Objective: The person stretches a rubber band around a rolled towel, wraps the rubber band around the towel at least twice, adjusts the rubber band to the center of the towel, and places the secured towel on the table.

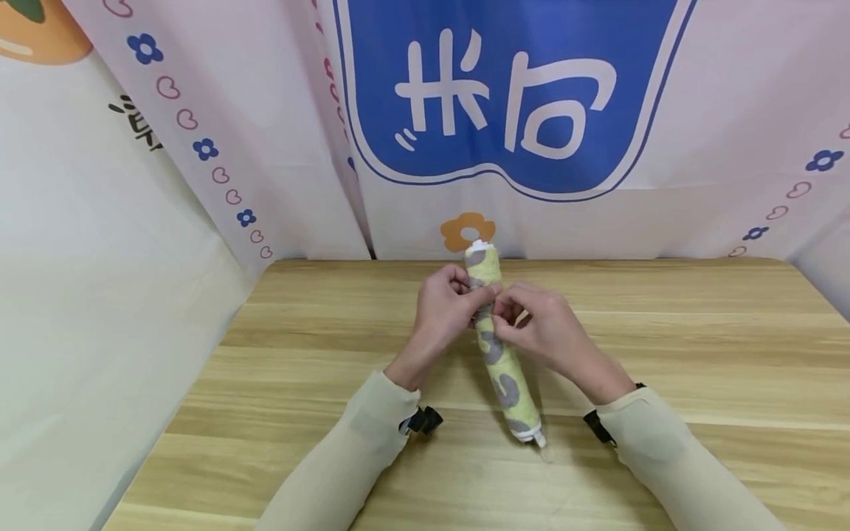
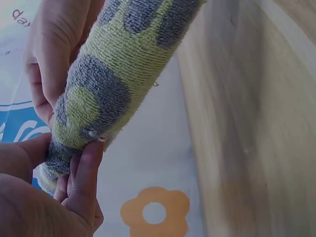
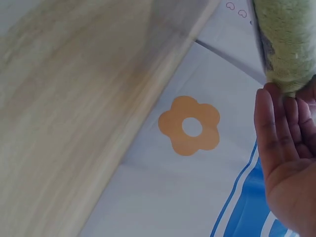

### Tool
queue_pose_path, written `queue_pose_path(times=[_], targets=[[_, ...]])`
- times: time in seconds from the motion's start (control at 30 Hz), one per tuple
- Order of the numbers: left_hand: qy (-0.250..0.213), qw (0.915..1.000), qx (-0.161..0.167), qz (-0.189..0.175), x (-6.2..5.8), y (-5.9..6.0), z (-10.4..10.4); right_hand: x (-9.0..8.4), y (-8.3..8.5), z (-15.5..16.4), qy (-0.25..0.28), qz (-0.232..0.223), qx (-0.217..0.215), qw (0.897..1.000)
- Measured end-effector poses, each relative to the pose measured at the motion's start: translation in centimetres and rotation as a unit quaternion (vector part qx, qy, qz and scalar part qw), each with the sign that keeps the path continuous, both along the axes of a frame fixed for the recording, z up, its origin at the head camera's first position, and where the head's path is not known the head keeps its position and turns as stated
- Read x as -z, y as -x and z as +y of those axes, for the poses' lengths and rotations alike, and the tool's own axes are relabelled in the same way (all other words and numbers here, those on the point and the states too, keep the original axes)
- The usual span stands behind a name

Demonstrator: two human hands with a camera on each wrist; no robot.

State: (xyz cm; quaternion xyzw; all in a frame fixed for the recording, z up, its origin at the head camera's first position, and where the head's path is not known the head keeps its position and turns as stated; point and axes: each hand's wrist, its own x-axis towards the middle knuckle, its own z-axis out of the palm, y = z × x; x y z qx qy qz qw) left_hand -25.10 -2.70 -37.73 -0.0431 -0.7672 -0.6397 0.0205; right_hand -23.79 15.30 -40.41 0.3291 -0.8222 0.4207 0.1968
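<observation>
Sleeves of both forearms are seen at 6 o'clock in the head view. A rolled towel (image 1: 499,346), green with grey patches, is held up over the wooden table (image 1: 664,346), running from 12 to 6 o'clock. Its upper part is pinched by the left hand (image 1: 443,310) at 9 o'clock and the right hand (image 1: 546,328) at 3 o'clock.

Left wrist view: thumb and fingers (image 2: 86,168) are clamped on the roll's end at 8 o'clock.

Right wrist view: the towel end is seen at 1 o'clock, touching the fingertips (image 3: 276,106); the grip cannot be judged here.
</observation>
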Motion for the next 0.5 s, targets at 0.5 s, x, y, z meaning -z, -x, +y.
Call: queue_pose_path(times=[0.5], targets=[[0.014, 0.9996, 0.024, -0.010, 0.63, 0.54, -0.29, 0.14, 0.31, 0.84, -0.025, 0.033, -0.074, 0.996]])
